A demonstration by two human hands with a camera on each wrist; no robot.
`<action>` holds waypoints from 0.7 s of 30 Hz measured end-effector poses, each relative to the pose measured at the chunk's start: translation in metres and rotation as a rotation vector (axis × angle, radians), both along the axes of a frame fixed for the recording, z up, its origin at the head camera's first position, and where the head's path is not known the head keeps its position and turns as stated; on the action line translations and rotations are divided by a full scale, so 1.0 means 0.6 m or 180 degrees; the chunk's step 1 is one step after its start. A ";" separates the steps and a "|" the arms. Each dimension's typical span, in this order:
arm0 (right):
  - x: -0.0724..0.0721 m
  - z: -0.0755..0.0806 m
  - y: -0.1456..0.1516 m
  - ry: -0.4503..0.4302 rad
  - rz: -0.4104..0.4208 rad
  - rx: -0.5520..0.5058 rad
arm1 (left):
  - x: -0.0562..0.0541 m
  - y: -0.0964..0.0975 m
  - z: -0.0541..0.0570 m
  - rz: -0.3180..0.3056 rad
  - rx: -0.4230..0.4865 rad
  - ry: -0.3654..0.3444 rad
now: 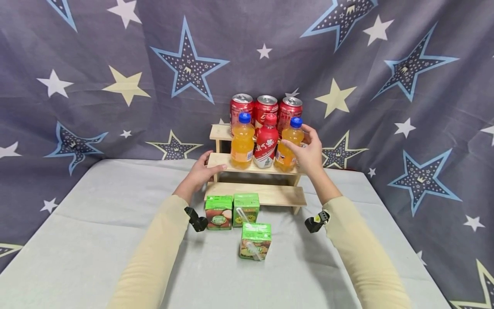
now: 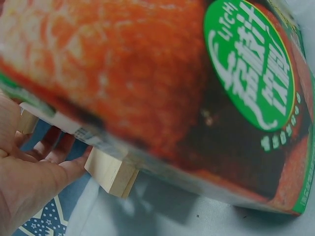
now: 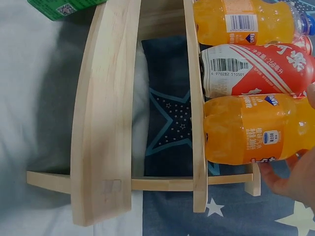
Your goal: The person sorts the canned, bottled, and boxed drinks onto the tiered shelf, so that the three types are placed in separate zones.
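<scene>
A three-tier wooden stand (image 1: 254,193) stands toward the back of the table. My left hand (image 1: 197,174) holds the left end of its middle tier, thumb along the front edge. In the left wrist view the fingers (image 2: 59,152) reach by the wood, partly hidden by a litchi juice box (image 2: 147,98). My right hand (image 1: 311,154) grips an orange soda bottle (image 1: 286,156) with a blue cap at the right of the middle tier, thumb in front. Left of it on that tier stand a red-and-white bottle (image 1: 266,143) and another orange soda bottle (image 1: 242,143).
Three red cans (image 1: 242,107) line the top tier. On the table before the stand are a litchi juice box (image 1: 218,214) and two more green-topped juice boxes (image 1: 247,206), one set nearer the front. A star-patterned curtain (image 1: 262,68) hangs behind.
</scene>
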State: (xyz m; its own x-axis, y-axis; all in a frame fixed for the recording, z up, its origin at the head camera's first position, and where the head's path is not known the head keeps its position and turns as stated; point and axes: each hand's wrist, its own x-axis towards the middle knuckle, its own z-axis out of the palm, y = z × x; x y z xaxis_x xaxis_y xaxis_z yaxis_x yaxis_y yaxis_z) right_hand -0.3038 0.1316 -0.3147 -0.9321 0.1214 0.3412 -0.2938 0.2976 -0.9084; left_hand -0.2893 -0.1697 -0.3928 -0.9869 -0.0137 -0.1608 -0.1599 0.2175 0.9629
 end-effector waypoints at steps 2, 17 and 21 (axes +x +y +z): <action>-0.001 0.000 -0.001 -0.0001 -0.0006 0.0000 | -0.001 0.000 -0.001 0.0000 0.0000 -0.0009; -0.009 0.001 -0.004 0.0015 -0.0032 -0.0010 | 0.000 0.001 0.000 -0.0002 -0.0004 0.0000; -0.009 0.001 -0.004 0.0023 -0.0033 -0.0005 | -0.001 0.001 -0.001 -0.0003 0.0003 0.0010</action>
